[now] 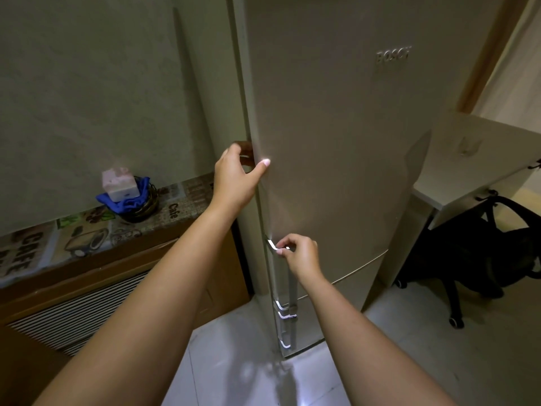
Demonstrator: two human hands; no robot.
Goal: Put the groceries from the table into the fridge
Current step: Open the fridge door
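Two bare hands are on the tall beige fridge (336,142), whose doors both look closed, or very nearly so. The left hand (237,174) wraps the left edge of the upper door, fingers curled round behind the edge and out of sight, thumb pressed flat on the door's front. Lower down, the right hand (301,253) has its fingers curled round the top end of the upper door's metal handle (288,276), close to where the bar bends into the door. A second, shorter handle (285,329) sits below on the lower door. Left of the fridge runs a counter (87,232) covered with a cloth printed with cafe words and cups; near its back edge, against the wall, stands a dark basket (143,208) holding a blue cloth (128,200) and a pale pink box (120,183) (its contents cannot be made out). No groceries are in view. Right of the fridge, a black office chair (483,253) stands on the pale tiled floor (234,361) beneath a white desk (430,197).
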